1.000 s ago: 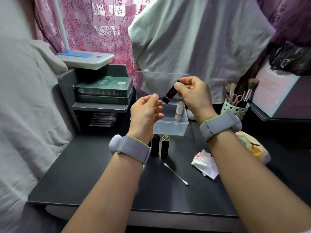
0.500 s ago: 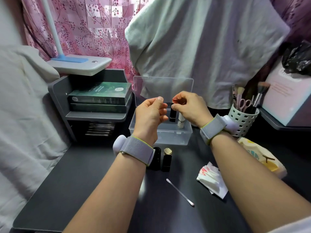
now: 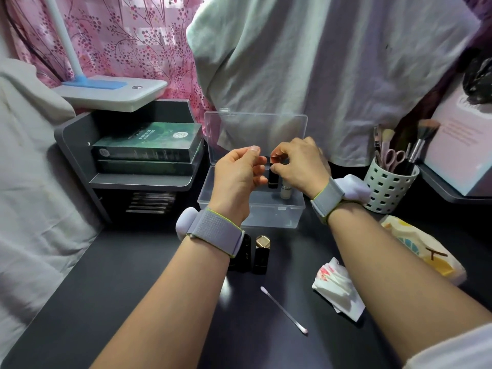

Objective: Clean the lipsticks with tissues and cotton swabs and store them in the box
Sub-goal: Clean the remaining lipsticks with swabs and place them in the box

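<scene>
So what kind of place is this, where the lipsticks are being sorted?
Most likely a makeup desk in a bedroom or dorm: a cup of makeup brushes and scissors, a desk lamp, and a pink floral curtain with a pale shirt hanging behind the dark desk.

The right hand point(image 3: 300, 163), which held the black lipstick point(image 3: 273, 177) tilted above the box point(image 3: 266, 217) a second ago, now holds it upright inside, beside the pale lipstick point(image 3: 285, 191).
</scene>
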Demonstrator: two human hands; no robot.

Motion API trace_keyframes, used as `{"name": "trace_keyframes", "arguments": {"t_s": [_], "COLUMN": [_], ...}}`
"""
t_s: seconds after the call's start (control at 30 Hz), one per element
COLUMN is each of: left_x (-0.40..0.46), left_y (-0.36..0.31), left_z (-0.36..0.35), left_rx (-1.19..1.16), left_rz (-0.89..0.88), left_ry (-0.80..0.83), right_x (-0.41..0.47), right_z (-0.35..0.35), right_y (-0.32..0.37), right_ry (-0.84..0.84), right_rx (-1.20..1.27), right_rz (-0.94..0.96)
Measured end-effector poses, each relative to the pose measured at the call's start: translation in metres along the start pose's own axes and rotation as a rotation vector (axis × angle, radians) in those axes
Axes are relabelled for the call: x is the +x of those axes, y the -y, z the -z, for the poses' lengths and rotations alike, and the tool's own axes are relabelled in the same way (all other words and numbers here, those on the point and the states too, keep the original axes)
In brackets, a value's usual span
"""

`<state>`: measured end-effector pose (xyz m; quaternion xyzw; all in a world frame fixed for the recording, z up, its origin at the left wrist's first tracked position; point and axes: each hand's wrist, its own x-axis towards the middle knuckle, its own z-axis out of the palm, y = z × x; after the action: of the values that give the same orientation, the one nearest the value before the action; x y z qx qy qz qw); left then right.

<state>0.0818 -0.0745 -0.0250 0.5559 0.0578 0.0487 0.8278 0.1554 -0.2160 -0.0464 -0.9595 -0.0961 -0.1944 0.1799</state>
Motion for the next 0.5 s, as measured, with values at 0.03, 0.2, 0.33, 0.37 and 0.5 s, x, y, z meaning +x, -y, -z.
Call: {"name": "trace_keyframes", "arguments": {"t_s": [0.03, 0.2, 0.33, 0.37, 0.5], "left_x": [0.0, 0.0, -0.002, -0.002, -0.003], "left_y": [0.0, -0.001, -0.002, -0.003, -0.003], "left_z": [0.0, -0.001, -0.001, 0.0, 0.001], "left_rx": [-0.002, -0.001, -0.002, -0.002, 0.004], "left_rz": [0.0, 0.002, 0.003, 0.001, 0.007], "left_ry": [0.0, -0.001, -0.001, -0.002, -0.009], "right_x": [0.0, -0.002, -0.003, -0.004, -0.008], "right_z": [-0.001, -0.005, -0.007, -0.008, -0.012], "right_y": [0.0, 0.0, 0.0, 0.0, -0.002], "right_ry": [-0.001, -0.012, -0.01, -0.009, 0.014], "right_rx": [-0.011, -0.083, -0.14, -0.153, -0.166], "right_rz": [0.001, 0.024, 0.044, 0.049, 0.037]}}
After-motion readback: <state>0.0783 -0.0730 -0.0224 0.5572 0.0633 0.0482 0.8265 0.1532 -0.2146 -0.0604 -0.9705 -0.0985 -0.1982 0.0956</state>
